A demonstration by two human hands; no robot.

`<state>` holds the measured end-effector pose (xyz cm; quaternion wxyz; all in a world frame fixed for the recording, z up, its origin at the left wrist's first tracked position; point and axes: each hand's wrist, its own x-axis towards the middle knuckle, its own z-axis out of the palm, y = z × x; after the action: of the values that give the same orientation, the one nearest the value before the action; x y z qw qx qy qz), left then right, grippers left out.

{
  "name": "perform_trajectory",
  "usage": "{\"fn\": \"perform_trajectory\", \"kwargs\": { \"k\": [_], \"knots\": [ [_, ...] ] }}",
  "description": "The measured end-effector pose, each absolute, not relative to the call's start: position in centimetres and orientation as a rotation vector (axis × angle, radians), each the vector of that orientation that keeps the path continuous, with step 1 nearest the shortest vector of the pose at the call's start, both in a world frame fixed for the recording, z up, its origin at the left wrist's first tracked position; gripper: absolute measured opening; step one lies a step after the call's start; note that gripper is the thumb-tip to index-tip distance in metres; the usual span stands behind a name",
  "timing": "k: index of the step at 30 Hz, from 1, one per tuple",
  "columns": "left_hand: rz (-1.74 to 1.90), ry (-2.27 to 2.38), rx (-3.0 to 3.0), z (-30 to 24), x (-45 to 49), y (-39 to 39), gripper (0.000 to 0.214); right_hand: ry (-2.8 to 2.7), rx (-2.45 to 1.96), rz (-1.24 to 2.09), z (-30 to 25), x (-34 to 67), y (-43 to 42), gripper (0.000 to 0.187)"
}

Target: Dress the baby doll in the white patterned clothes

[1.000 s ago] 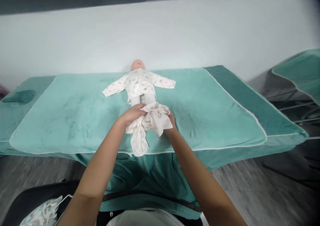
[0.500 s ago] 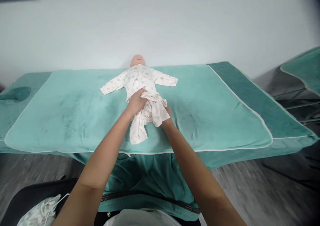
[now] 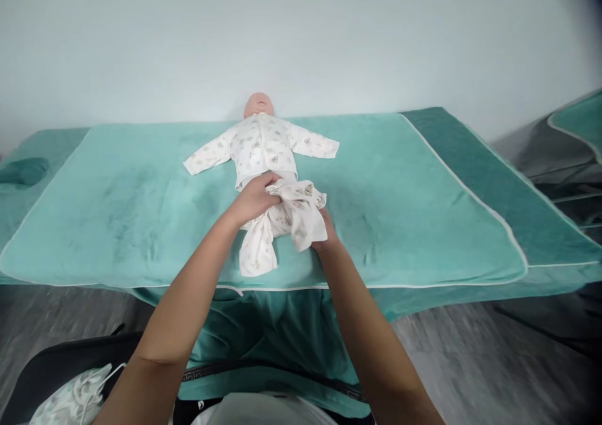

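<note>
Head view, from the left: a white patterned bundle (image 3: pixel 70 395) sits on a black seat (image 3: pixel 70 355), beside the near edge of a bed (image 3: pixel 141 209) covered in green cloth. Next comes the left hand (image 3: pixel 253 199), its thumb and fingers pinching the gathered edge of a patterned garment (image 3: pixel 308 215). The doll (image 3: pixel 264 144) lies on its back beyond, sleeves spread. The garment bunches between the two hands, over the doll's lower body; one leg of it trails below the left fingers onto the bed, and whether it encloses the doll's legs cannot be told. Against its right side is the right hand (image 3: pixel 328 232), fingers mostly hidden by the fabric, so their grip cannot be told. Farther right, a darker green band (image 3: pixel 508 180) crosses the bed.
</note>
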<state>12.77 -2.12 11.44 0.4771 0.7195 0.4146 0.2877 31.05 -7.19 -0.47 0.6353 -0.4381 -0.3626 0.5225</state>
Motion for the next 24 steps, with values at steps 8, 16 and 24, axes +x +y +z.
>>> {"fn": "perform_trajectory", "kwargs": {
  "k": [8,16,24],
  "knots": [
    [0.925,1.455,1.837,11.3,15.7,-0.4,0.027,-0.745,-1.025,1.202,1.0,30.3,-7.6,0.037],
    [1.038,1.450,1.883,10.7,15.7,1.6,0.024,-0.915,-1.195,0.936,1.7,29.5,-6.1,0.036],
    [1.044,1.428,1.972,10.4,15.0,2.1,0.027,-0.953,-1.189,1.137,2.9,32.2,-1.9,0.037]
  ]
}}
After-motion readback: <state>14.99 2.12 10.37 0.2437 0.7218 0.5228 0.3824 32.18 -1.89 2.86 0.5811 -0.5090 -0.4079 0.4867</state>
